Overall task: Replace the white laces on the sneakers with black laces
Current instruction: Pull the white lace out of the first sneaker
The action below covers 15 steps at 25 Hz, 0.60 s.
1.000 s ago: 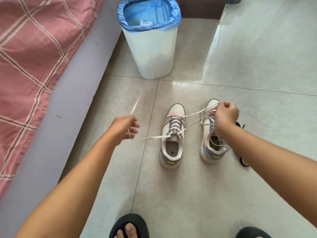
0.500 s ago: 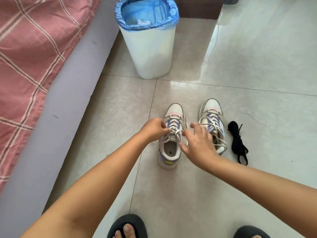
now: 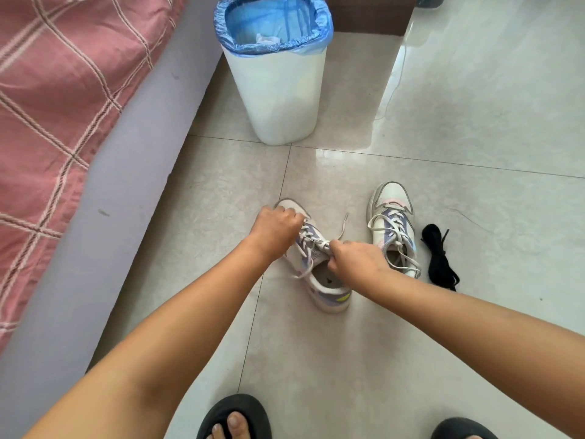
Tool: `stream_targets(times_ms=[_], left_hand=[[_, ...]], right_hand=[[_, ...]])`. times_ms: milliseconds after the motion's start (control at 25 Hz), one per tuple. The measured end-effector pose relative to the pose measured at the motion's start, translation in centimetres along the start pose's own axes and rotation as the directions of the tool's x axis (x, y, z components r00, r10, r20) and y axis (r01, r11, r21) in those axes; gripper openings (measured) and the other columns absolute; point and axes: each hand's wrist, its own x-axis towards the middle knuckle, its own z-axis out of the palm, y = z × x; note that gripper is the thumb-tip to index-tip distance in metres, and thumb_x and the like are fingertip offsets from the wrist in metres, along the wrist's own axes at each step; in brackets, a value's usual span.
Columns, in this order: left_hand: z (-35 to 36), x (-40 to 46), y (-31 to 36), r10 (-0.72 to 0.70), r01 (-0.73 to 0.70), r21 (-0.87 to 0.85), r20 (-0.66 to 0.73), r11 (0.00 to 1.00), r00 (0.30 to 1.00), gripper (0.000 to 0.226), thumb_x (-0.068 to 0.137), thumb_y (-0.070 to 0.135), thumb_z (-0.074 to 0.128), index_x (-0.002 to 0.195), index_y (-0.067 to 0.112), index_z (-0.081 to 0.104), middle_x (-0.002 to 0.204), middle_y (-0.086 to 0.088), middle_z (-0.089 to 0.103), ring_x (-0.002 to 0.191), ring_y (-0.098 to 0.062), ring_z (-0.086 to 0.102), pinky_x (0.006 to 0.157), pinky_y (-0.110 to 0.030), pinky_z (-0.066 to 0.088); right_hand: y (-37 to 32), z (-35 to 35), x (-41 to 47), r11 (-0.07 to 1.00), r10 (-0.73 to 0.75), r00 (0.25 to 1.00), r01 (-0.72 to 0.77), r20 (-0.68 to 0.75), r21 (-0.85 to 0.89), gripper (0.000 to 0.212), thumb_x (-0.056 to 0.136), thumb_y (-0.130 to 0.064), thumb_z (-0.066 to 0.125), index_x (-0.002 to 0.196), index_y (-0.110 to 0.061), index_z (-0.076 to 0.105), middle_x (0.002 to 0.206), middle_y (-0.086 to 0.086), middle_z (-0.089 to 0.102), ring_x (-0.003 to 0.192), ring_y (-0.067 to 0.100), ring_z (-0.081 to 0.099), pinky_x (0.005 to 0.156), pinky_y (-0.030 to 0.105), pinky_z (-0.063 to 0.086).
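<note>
Two white and lilac sneakers with white laces lie on the tiled floor. The left sneaker (image 3: 329, 288) is turned with its toe to the upper left. My left hand (image 3: 277, 228) grips it over the toe and front lacing. My right hand (image 3: 354, 261) pinches the white lace (image 3: 308, 239) near the top eyelets; a loose lace end (image 3: 343, 224) sticks up beside it. The right sneaker (image 3: 392, 226) stands untouched, laces loose. A bundle of black laces (image 3: 438, 258) lies just right of it.
A white bin (image 3: 278, 99) with a blue liner stands beyond the shoes. A bed with a lilac side (image 3: 104, 217) and a pink checked cover (image 3: 57, 90) fills the left. My feet in black slippers (image 3: 234, 416) are at the bottom edge.
Both hands came in from pulling the lace wide apart and closed on the left sneaker. That sneaker has swung its toe to the left and moved away from the right one.
</note>
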Motion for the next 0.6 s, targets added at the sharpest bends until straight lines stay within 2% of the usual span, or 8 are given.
stream_targets(times_ms=[80,160,200,280,360,440,480,600], left_hand=[[0.0,-0.5,-0.1,-0.249,0.408,-0.433,0.377,0.804,0.892,0.020,0.081,0.032,0.063,0.086,0.013,0.061,0.083,-0.006,0.063,0.078,-0.025,0.063,0.062,-0.027,0.039],[0.2,-1.2,0.2,-0.094,0.803,-0.572,0.801,0.167,0.591,0.025,0.088,0.036,0.052,0.079,0.012,0.054,0.073,-0.005,0.056,0.065,-0.021,0.059,0.059,-0.025,0.038],[-0.1,-1.8,0.8,0.033,0.833,-0.553,0.833,-0.021,0.553,0.026,0.091,0.034,0.050,0.076,0.012,0.052,0.070,-0.003,0.053,0.059,-0.018,0.055,0.056,-0.023,0.037],[0.2,-2.4,1.8,0.031,0.784,-0.610,0.787,-0.113,0.616,0.023,0.093,0.028,0.050,0.076,0.013,0.053,0.069,-0.002,0.054,0.057,-0.015,0.054,0.054,-0.022,0.037],[0.7,-3.1,2.0,-0.109,0.715,-0.699,0.712,-0.009,0.694,0.018,0.092,0.020,0.052,0.075,0.014,0.054,0.074,-0.003,0.059,0.061,-0.015,0.058,0.056,-0.024,0.039],[1.9,-3.4,1.2,-0.299,0.533,-0.635,0.446,0.559,0.844,0.008,0.084,0.019,0.060,0.078,0.015,0.058,0.079,-0.006,0.063,0.070,-0.021,0.064,0.061,-0.027,0.043],[2.0,-3.6,0.3,-0.334,0.417,-0.387,0.266,0.822,0.904,0.012,0.075,0.022,0.070,0.078,0.014,0.061,0.078,-0.005,0.064,0.070,-0.023,0.065,0.060,-0.027,0.045],[2.4,-4.3,-2.0,-0.290,0.298,-0.101,0.085,0.949,0.953,0.035,0.079,0.038,0.069,0.095,0.009,0.059,0.089,-0.004,0.062,0.076,-0.026,0.065,0.057,-0.028,0.039]], right_hand=[[0.4,0.1,0.4,0.998,-0.032,0.999,0.030,-0.033,-0.060,0.026,0.096,-0.022,0.038,0.114,-0.008,0.050,0.112,0.012,0.062,0.103,0.032,0.057,0.066,0.032,0.033],[0.5,0.1,0.6,0.999,-0.022,0.999,0.020,-0.046,-0.046,0.026,0.096,-0.022,0.038,0.113,-0.007,0.049,0.112,0.012,0.061,0.104,0.032,0.056,0.067,0.033,0.033],[0.5,0.2,0.6,0.999,-0.018,0.998,0.016,-0.056,-0.041,0.025,0.095,-0.023,0.038,0.113,-0.007,0.048,0.112,0.012,0.061,0.104,0.032,0.056,0.066,0.033,0.033],[0.7,0.5,0.6,0.999,-0.014,0.997,0.010,-0.070,-0.051,0.025,0.096,-0.023,0.038,0.112,-0.008,0.048,0.111,0.011,0.061,0.104,0.031,0.056,0.066,0.033,0.033],[0.9,0.6,0.5,0.997,-0.039,0.995,0.033,-0.088,-0.068,0.024,0.097,-0.024,0.037,0.112,-0.009,0.048,0.110,0.010,0.061,0.103,0.030,0.056,0.065,0.033,0.034],[1.2,0.7,0.7,0.996,-0.044,0.996,0.038,-0.073,-0.077,0.024,0.098,-0.024,0.035,0.113,-0.009,0.048,0.109,0.009,0.061,0.101,0.029,0.057,0.065,0.032,0.034],[1.3,0.6,0.7,0.996,-0.042,0.997,0.037,-0.065,-0.078,0.024,0.099,-0.024,0.035,0.113,-0.009,0.048,0.109,0.009,0.062,0.101,0.029,0.057,0.064,0.032,0.034],[0.9,0.0,0.1,0.996,-0.064,0.984,0.053,-0.165,-0.074,0.023,0.097,-0.028,0.045,0.107,-0.007,0.050,0.099,0.009,0.064,0.092,0.030,0.061,0.059,0.032,0.037]])
